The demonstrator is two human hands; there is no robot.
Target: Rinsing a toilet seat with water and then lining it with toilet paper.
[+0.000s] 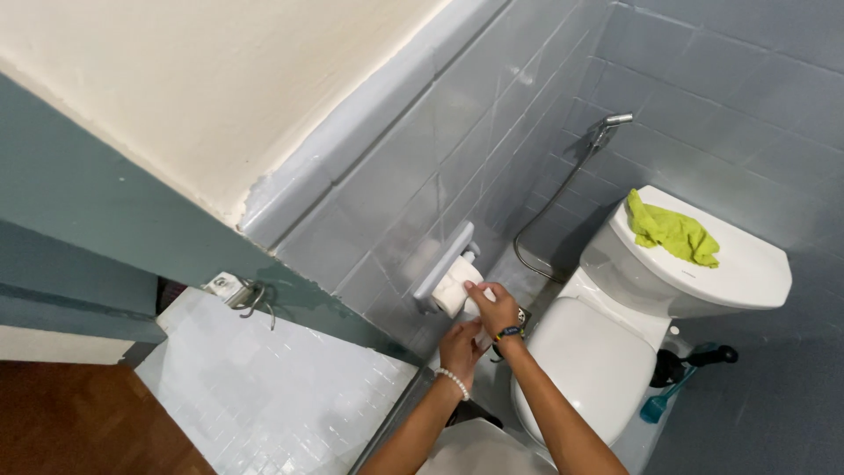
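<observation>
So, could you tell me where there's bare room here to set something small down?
The tank lid is bare right of the green cloth; the closed toilet seat lid is bare too. It is crowded by the paper roll, where the left hand and right hand work.

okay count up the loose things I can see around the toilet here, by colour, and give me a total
White: 1, the toilet paper roll on the wall holder, under the right hand and above the left hand
Yellow-green: 1, the cloth on the tank lid
Teal: 1, the brush on the floor
Black: 1, the plunger
Total: 4
</observation>
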